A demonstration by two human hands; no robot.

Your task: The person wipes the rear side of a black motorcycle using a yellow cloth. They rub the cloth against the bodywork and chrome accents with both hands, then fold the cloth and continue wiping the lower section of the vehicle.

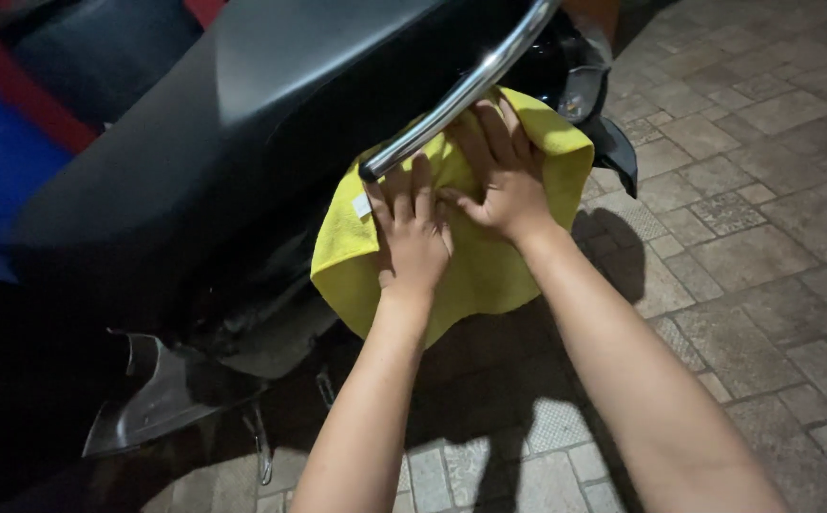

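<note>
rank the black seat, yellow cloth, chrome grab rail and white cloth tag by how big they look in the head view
1. black seat
2. yellow cloth
3. chrome grab rail
4. white cloth tag

Both hands, left and right, cover part of the cloth.

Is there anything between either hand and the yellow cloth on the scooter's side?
Nothing visible does. The left hand and the right hand both lie flat on the yellow cloth, pressing it against the scooter's dark body. The chrome grab rail crosses just above the fingertips, not between hands and cloth.
</note>
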